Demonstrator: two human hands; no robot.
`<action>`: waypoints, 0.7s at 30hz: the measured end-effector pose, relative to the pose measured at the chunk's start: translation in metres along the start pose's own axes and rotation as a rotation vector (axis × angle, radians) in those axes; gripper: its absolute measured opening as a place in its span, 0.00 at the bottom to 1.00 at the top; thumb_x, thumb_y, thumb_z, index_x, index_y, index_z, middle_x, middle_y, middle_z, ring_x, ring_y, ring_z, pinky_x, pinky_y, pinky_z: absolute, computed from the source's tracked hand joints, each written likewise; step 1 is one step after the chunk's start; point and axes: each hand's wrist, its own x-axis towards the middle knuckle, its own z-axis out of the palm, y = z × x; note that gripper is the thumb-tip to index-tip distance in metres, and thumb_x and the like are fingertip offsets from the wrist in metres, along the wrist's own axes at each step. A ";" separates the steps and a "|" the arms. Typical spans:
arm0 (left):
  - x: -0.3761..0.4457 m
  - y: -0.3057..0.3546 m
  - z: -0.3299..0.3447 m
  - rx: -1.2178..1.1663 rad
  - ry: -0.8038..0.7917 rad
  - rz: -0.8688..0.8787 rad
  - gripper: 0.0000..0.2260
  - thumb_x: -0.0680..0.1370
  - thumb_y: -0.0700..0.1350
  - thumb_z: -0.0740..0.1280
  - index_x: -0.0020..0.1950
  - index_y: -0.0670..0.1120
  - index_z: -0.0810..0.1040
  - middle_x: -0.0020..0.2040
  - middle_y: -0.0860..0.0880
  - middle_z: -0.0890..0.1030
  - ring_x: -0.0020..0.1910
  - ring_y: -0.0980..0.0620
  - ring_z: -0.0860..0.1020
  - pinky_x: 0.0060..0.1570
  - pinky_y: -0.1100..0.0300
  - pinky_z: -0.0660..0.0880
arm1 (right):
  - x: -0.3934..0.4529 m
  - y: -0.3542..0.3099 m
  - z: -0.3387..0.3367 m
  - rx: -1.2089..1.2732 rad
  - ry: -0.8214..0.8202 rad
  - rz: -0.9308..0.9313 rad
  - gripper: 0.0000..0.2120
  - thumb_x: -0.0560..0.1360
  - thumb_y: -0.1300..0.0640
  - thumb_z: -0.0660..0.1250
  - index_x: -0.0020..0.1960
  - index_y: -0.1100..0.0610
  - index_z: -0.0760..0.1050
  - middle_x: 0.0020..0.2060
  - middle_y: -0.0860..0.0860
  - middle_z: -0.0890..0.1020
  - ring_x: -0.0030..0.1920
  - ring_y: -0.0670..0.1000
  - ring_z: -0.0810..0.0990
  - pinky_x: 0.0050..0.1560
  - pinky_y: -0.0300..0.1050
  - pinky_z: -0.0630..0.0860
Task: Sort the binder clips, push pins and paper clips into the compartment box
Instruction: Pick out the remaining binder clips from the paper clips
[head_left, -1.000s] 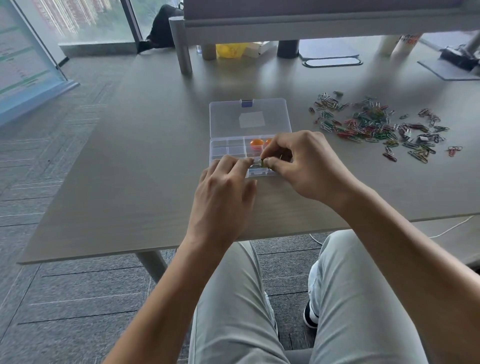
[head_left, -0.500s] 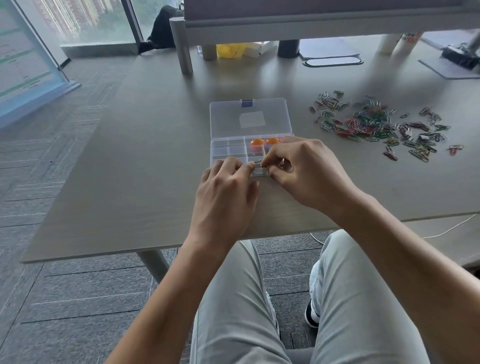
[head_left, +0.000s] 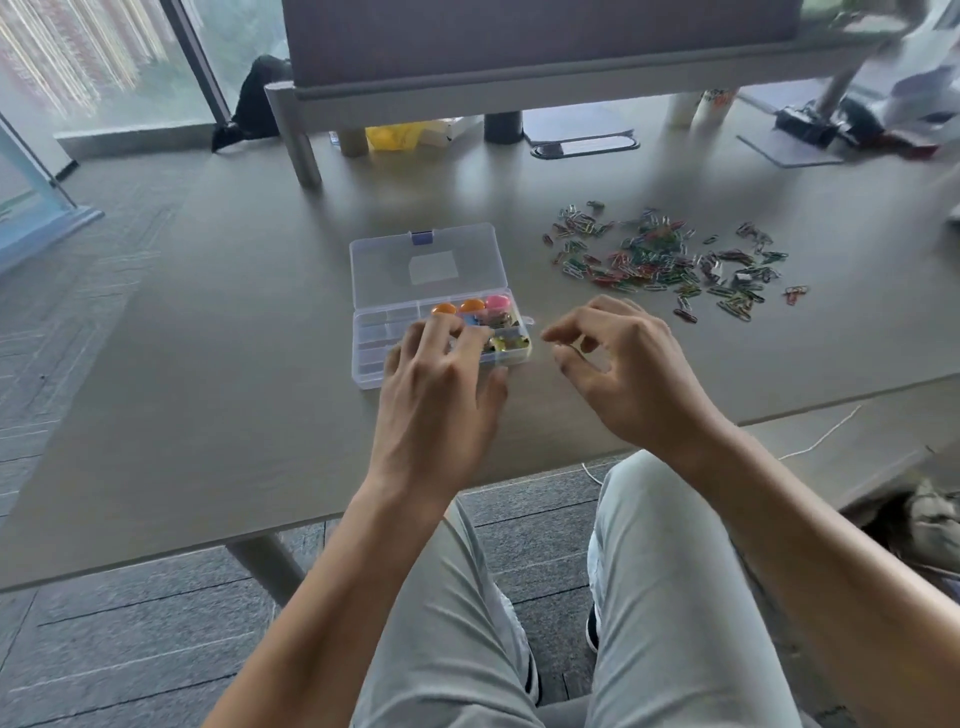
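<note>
A clear plastic compartment box lies open on the table, its lid folded back. Orange and pink round push pins fill its far right compartments, and small clips sit in the near right ones. My left hand rests over the box's near right part, fingers spread, nothing visible in it. My right hand hovers just right of the box, fingers loosely curled and apart, empty. A heap of coloured paper clips is spread on the table to the far right.
The grey table ends just before my knees. At the back stand a partition post, a yellow bag, a dark cup, a flat tray and a stand base. A white cable hangs right.
My right hand has drawn back from the box to the right and opened. Both hands were pinching a small clip together over the box; the view has also tilted up.
</note>
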 end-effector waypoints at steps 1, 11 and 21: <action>0.006 0.008 0.005 -0.012 -0.006 0.012 0.15 0.77 0.49 0.66 0.61 0.45 0.80 0.59 0.47 0.78 0.61 0.45 0.74 0.60 0.49 0.73 | -0.004 0.010 -0.009 -0.005 0.012 0.027 0.06 0.77 0.57 0.72 0.53 0.52 0.84 0.46 0.45 0.82 0.47 0.47 0.79 0.52 0.44 0.75; 0.067 0.088 0.066 -0.081 -0.171 0.108 0.16 0.79 0.51 0.67 0.64 0.46 0.78 0.58 0.48 0.79 0.59 0.46 0.76 0.59 0.47 0.74 | -0.014 0.096 -0.070 -0.035 0.121 0.294 0.03 0.76 0.58 0.73 0.48 0.51 0.85 0.43 0.43 0.82 0.44 0.48 0.79 0.48 0.45 0.75; 0.149 0.133 0.125 -0.078 -0.266 0.137 0.13 0.80 0.49 0.66 0.61 0.45 0.78 0.56 0.46 0.78 0.56 0.45 0.76 0.56 0.51 0.75 | 0.026 0.173 -0.081 -0.218 0.212 0.465 0.09 0.76 0.52 0.72 0.56 0.50 0.84 0.47 0.48 0.82 0.50 0.54 0.79 0.50 0.46 0.74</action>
